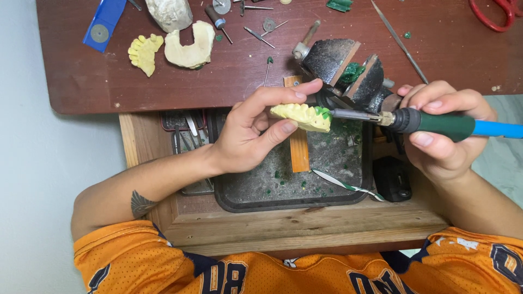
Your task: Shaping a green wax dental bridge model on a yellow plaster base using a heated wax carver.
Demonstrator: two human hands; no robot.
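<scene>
Over the tray [229, 202], left hand [245, 136] clenches a dental cast [299, 116]; right hand [441, 136] grasps a heated tool [430, 123].

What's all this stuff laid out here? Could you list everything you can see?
dental cast: one, pale yellow with green wax at its tip, held over the tray
heated tool: one, green and blue handle, metal tip touching the cast
tray: one, dark, in the wooden drawer, holding green scraps
vise: one, black, at the desk edge
spare casts: three, yellow and cream, on the desk, upper left
burs: several, metal, scattered on the desk
scissors: one pair, red handles, top right
blue packet: one, top left
left hand: grips the cast
right hand: grips the tool
</scene>
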